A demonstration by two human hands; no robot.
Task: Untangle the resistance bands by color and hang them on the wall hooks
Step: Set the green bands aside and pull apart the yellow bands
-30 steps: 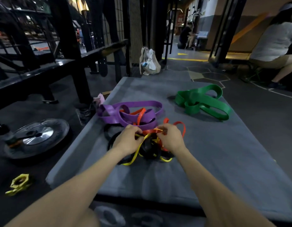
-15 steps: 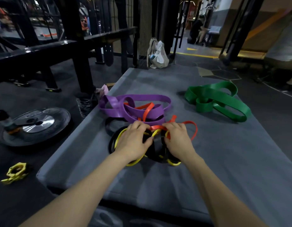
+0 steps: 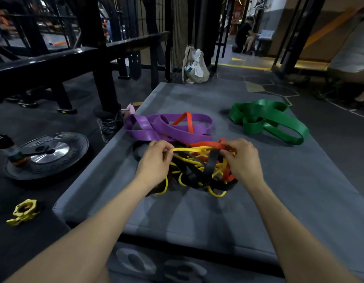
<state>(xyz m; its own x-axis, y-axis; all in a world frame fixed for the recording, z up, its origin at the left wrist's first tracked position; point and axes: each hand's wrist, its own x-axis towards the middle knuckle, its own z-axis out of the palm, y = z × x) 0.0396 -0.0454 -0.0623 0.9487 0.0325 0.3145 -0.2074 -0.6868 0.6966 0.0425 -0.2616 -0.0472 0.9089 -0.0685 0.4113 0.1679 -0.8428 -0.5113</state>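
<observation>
Thin yellow rubber band [image 3: 194,149]: drawn taut between left hand [image 3: 156,161] and right hand [image 3: 241,160], both pinched shut on it, where half a second before it lay slack. It remained threaded through the black and orange bands on the grey padded mat [image 3: 279,190]; separation was judged barely begun.

A dim gym is seen: dark rubber floor [image 3: 330,127], black steel rack frame [image 3: 101,78], weight plate [image 3: 48,154] lying flat, yellow floor line [image 3: 248,67] beyond.

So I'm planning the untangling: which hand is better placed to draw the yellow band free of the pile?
Probably the left hand: it pinches only the yellow band, while the right hand grips yellow and orange band together.
</observation>
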